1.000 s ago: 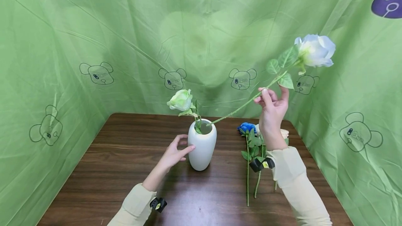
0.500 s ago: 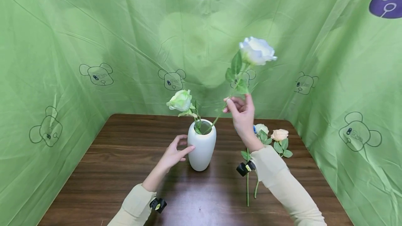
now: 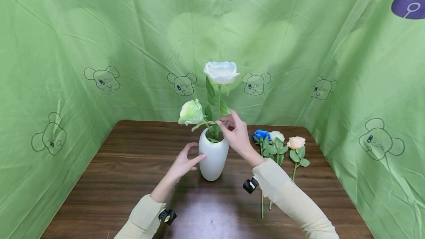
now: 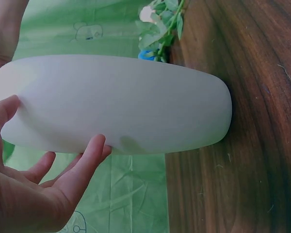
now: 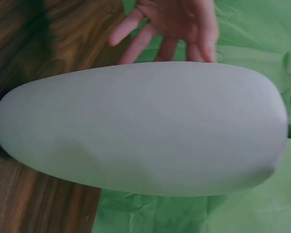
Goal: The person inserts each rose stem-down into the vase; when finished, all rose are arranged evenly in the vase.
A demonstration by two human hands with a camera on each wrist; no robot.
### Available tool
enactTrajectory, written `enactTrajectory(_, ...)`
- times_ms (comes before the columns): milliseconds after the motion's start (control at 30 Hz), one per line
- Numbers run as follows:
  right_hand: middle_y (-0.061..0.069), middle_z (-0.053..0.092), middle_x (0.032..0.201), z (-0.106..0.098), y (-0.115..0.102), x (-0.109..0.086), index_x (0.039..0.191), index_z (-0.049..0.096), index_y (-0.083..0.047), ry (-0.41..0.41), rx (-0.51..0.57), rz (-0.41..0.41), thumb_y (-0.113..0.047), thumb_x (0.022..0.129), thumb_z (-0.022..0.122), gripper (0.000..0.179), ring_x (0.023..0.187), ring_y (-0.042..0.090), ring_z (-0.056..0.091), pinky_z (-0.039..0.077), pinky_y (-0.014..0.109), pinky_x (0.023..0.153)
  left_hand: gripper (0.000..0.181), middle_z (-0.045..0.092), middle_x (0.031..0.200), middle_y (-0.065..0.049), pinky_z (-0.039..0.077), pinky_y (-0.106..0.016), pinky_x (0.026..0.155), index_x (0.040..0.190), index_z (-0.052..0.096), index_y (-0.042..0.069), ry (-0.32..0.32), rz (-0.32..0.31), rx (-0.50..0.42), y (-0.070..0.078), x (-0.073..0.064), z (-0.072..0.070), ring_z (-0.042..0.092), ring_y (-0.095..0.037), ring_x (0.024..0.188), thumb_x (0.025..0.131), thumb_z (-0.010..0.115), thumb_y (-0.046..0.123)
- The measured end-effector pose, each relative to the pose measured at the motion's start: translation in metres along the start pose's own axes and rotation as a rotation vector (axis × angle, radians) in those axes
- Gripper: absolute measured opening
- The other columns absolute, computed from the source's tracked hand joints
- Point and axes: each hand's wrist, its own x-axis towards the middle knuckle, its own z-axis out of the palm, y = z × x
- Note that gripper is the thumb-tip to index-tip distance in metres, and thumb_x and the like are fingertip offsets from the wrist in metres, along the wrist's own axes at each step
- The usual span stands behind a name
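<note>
A white vase (image 3: 213,159) stands upright on the table. My left hand (image 3: 183,162) rests against the vase's left side, thumb on the front and the other fingers loosely extended at its side; in the left wrist view this hand (image 4: 43,189) touches the vase (image 4: 116,104) with its fingertips. Above the rim, my right hand (image 3: 236,134) pinches the stem of a white rose (image 3: 221,72), which is upright with its lower end inside the vase. A pale green rose (image 3: 191,112) leans left out of the same vase. The stem ends are hidden inside.
To the right on the brown wooden table (image 3: 132,165) lie a blue rose (image 3: 261,135), a white rose with leaves (image 3: 277,135) and a peach rose (image 3: 296,142). My right forearm partly covers their stems. Green printed cloth (image 3: 139,47) surrounds the table.
My right hand has moved left and down with the white rose, whose tilted stem has come upright and sunk deeper into the vase. The left hand has stayed at the vase.
</note>
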Motion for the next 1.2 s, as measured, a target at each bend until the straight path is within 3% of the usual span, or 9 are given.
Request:
enactTrajectory(133,0.002,0.065,0.079,0.003,0.008,-0.004,0.117,0.05,-0.012,-0.057,-0.108,0.002,-0.004,0.083,0.059,0.036,0.054,0.006,0.049,0.04,0.023,0.044,0.052,0.049,0.115,-0.019,0.05,-0.042,0.065,0.124,0.04,0.006,0.005,0.0,0.005,0.0,0.0,0.0,0.052,-0.032,0.096,0.082,0.065,0.024)
enactTrajectory(333,0.001,0.065,0.078,0.004,0.007,-0.007,0.12,0.049,-0.008,-0.104,-0.205,0.04,0.002,0.077,0.06,0.045,0.055,0.005,0.049,0.042,0.023,0.046,0.056,0.049,0.116,-0.018,0.051,-0.04,0.061,0.123,0.042,0.011,0.033,-0.001,-0.002,-0.024,0.014,0.0,0.053,-0.03,0.094,0.078,0.067,0.033)
enactTrajectory(533,-0.005,0.063,0.085,0.003,0.008,-0.011,0.122,0.049,-0.01,-0.157,-0.297,0.13,0.007,0.063,0.056,0.061,0.064,0.003,0.042,0.038,0.026,0.05,0.056,0.049,0.116,-0.016,0.051,-0.039,0.062,0.123,0.042,0.013,0.038,-0.017,-0.014,-0.028,0.016,0.001,0.054,-0.03,0.093,0.077,0.068,0.033)
enactTrajectory(733,-0.002,0.059,0.083,0.003,0.009,-0.014,0.115,0.055,-0.013,-0.179,-0.251,0.144,0.007,0.062,0.052,0.057,0.067,0.009,0.038,0.034,0.027,0.05,0.058,0.046,0.119,-0.017,0.05,-0.042,0.064,0.124,0.04,0.014,0.026,-0.022,-0.02,-0.027,0.016,0.0,0.052,-0.032,0.095,0.077,0.068,0.035)
enactTrajectory(867,-0.003,0.064,0.084,0.002,0.008,-0.013,0.106,0.06,-0.011,-0.182,-0.235,0.129,0.007,0.064,0.049,0.047,0.067,0.012,0.036,0.032,0.027,0.054,0.059,0.045,0.119,-0.016,0.05,-0.042,0.065,0.124,0.04,0.014,0.026,-0.023,-0.03,-0.027,0.017,0.0,0.051,-0.032,0.096,0.077,0.068,0.034)
enactTrajectory(1200,-0.005,0.065,0.085,-0.012,0.017,-0.014,0.11,0.059,-0.017,-0.099,-0.149,0.184,-0.004,0.083,0.057,0.03,0.076,0.012,0.046,0.039,0.031,0.061,0.058,0.043,0.12,-0.02,0.049,-0.045,0.067,0.125,0.038,0.01,-0.001,-0.023,-0.039,-0.021,0.014,0.0,0.05,-0.034,0.097,0.079,0.067,0.03)
